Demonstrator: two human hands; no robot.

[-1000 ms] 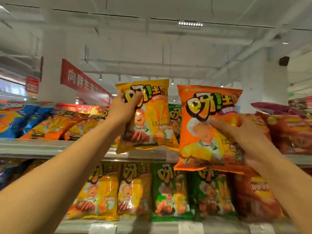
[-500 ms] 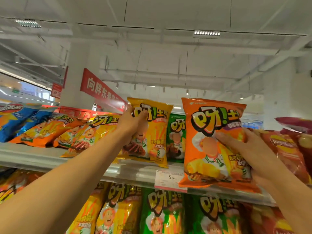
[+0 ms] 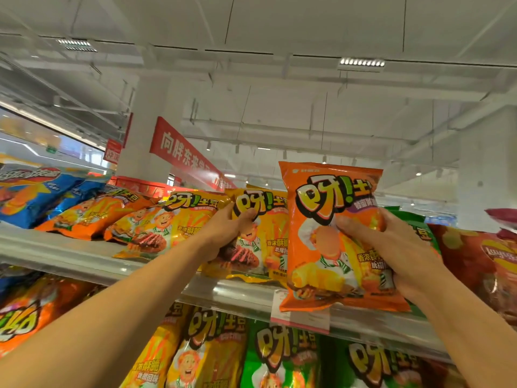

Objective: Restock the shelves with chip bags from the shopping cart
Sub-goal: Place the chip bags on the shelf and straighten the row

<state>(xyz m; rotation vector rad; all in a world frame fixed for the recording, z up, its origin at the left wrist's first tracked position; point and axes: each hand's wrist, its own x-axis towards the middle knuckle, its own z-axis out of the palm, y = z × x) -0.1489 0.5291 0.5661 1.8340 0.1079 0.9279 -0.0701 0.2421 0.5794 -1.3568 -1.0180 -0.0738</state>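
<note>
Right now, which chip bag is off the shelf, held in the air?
The orange bag gripped by the right hand; it hangs in front of the shelf edge. The yellow bag in the left hand sits on the shelf.

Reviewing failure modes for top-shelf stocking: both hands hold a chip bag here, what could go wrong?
1. The yellow bag in the left hand sits at the top shelf lip; released early, it may slide off.
2. The orange bag in the right hand hangs off the shelf and covers the price tag, which it might snag.
</note>
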